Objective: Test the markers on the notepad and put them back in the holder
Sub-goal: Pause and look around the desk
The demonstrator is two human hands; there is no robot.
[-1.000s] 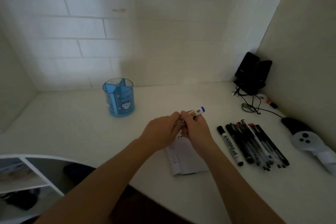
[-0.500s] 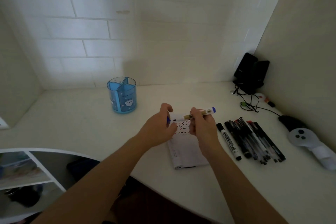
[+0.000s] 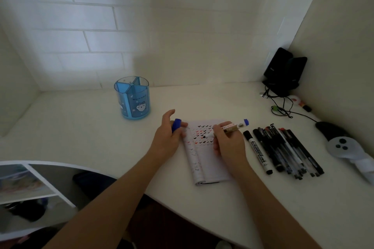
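now that the blue cap (image 3: 176,124) has come off and sits pinched in the left hand (image 3: 168,141) at the left edge of the notepad (image 3: 204,159), the right hand (image 3: 227,144) grips the blue marker (image 3: 230,127) tip-down on its ticked page, ready to test, the holder (image 3: 132,97) well beyond it.

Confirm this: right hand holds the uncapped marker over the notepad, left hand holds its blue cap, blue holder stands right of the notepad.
One slip: the head view shows the blue holder left of the notepad and farther back, not right of it. The rest stands: right hand holds the uncapped marker over the notepad, left hand holds the blue cap.
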